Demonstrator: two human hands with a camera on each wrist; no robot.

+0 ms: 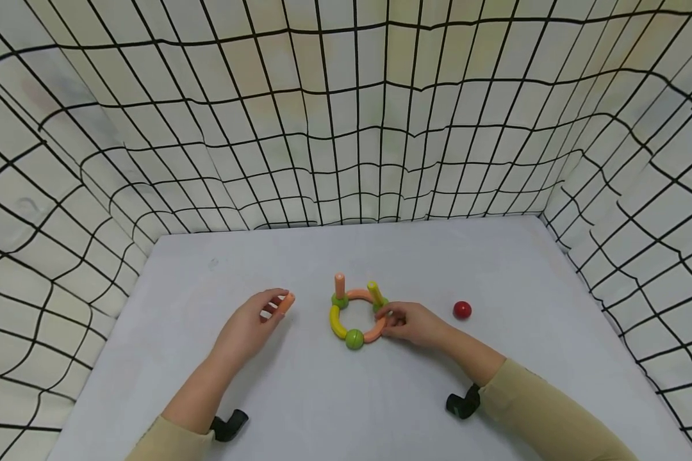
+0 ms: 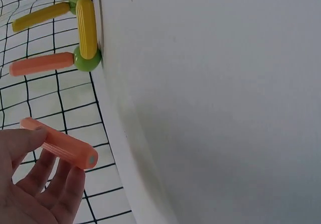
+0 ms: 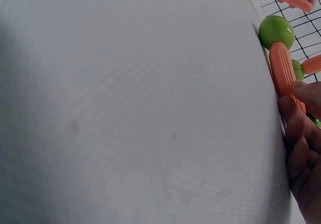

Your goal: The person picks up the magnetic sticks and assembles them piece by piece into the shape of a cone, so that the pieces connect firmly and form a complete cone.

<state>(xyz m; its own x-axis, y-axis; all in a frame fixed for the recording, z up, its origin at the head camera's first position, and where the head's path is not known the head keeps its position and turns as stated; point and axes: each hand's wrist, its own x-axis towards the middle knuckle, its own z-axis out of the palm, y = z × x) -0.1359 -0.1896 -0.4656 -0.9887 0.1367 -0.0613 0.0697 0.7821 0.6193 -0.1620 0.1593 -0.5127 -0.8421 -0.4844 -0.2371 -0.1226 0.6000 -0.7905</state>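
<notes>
A ring of curved orange and yellow rods joined by green balls lies mid-table; its front green ball [image 1: 354,339] faces me. An orange rod [image 1: 339,285] and a yellow rod [image 1: 375,292] stand up from two of the balls. To the left of the ring, my left hand [image 1: 249,326] pinches a loose orange rod [image 2: 70,146] between thumb and fingers, above the table. My right hand [image 1: 412,324] grips the curved orange rod [image 3: 283,73] on the ring's right side, thumb on top and fingers beneath. Its fingers partly hide the right green ball.
A red ball [image 1: 462,310] sits on the white table [image 1: 323,403] to the right of the ring. Black curved pieces [image 1: 463,403] show by both wrists. Black netting [image 1: 352,115] over white walls encloses the back and sides.
</notes>
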